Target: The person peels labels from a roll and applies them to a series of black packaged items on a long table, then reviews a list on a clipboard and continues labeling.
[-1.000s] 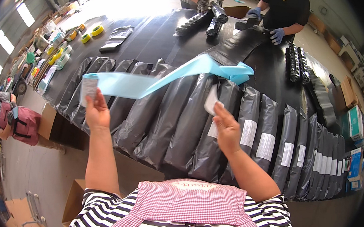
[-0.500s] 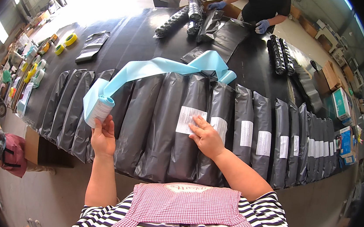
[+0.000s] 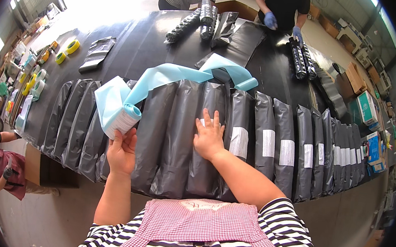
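Note:
My left hand (image 3: pixel 122 154) is closed around a roll of labels (image 3: pixel 127 119), printed white outside with light blue backing. From the roll a long loose strip of blue backing (image 3: pixel 169 75) trails across the tops of the packages to the right. My right hand (image 3: pixel 209 140) lies flat with fingers spread on a grey-black plastic package (image 3: pixel 201 174), covering most of a white label there. Beside it, another package (image 3: pixel 239 111) carries a white label (image 3: pixel 239 142) in full view. Packages to the left show no labels.
Several labelled packages (image 3: pixel 303 176) line the table's near edge to the right. Yellow tape rolls (image 3: pixel 73 46) and a flat black bag (image 3: pixel 97 53) lie at left. Across the black table (image 3: pixel 135 36), two co-workers stand near bubble-wrapped rolls (image 3: pixel 207 19). Another person (image 3: pixel 10 167) is at lower left.
My right hand has shifted left and spread over the label. The roll in my left hand has moved slightly right. A co-worker's gloved hand has reached the black rolls at far right.

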Tool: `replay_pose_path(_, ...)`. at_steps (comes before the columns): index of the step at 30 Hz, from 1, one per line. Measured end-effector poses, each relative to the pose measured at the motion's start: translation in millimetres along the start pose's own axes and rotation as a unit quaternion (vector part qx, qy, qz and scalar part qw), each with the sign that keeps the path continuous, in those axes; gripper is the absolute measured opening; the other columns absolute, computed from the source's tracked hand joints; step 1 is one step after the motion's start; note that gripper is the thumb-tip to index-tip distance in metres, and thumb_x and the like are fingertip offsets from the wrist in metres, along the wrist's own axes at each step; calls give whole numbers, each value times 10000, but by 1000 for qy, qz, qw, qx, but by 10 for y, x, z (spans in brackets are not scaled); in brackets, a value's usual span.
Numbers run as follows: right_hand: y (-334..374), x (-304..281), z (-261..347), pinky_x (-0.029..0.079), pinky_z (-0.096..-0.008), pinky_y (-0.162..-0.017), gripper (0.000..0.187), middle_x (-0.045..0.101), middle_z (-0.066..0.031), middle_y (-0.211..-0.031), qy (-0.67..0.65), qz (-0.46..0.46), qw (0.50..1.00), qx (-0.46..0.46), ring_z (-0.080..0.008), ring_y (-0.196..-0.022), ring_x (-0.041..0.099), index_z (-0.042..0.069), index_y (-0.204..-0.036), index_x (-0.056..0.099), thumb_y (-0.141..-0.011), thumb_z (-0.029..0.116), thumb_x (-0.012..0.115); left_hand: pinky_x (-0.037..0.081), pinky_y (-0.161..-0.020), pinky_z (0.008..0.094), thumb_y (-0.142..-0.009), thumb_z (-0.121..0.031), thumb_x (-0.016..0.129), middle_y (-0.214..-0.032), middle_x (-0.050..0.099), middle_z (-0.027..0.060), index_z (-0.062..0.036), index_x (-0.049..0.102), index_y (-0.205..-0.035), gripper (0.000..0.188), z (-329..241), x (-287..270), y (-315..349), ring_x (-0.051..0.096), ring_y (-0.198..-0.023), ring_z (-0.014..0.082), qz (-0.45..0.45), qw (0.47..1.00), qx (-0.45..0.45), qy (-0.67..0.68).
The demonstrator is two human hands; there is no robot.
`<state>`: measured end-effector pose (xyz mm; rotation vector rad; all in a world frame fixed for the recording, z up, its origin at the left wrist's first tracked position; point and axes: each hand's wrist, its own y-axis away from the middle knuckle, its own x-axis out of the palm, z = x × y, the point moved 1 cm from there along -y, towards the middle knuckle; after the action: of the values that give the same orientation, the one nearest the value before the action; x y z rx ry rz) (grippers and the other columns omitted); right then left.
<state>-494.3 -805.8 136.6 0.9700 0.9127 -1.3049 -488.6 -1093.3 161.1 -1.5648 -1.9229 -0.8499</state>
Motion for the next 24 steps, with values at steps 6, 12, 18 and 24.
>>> replay_pose_path(6, 255, -83, 203, 328, -690, -1083, 648, -1, -122, -1665, 20, 72, 996, 44, -494, -1494, -44, 117, -1425, 509, -813, 243, 678, 590, -867, 333, -1026, -240, 554, -1159, 663, 96, -70, 507, -1308, 332, 42, -82, 77, 665, -1069, 235, -12, 999, -33, -5)
replay_pose_path(12, 124, -149, 181, 431, -610, -1030, 560, -7, -104, -1671, 100, 103, 985, 94, -504, -1490, 41, 135, -1433, 512, -877, 153, 577, 613, -835, 327, -1040, -221, 527, -1210, 635, 117, -60, 465, -1329, 337, 104, 30, 124, 687, -1035, 241, -2, 999, -48, -4)
replay_pose_path(18, 398, -1, -126, 347, -640, -1072, 577, 42, -129, -1666, 170, 48, 981, 85, -526, -1475, 85, 180, -1419, 534, -848, 162, 610, 609, -838, 385, -1017, -190, 574, -1189, 644, 118, -51, 501, -1289, 314, 80, 173, 313, 691, -1007, 264, -5, 997, -79, -11)
replay_pose_path(24, 511, -733, 364, 277, -523, -1173, 456, 578, -99, -1368, -102, -287, 888, -345, -318, -1335, 493, 118, -1243, 642, -791, 89, 694, 572, -886, 367, -976, -251, 655, -1155, 671, 111, -14, 595, -1201, 333, 69, 168, 433, 682, -1010, 216, 43, 993, -68, -87)
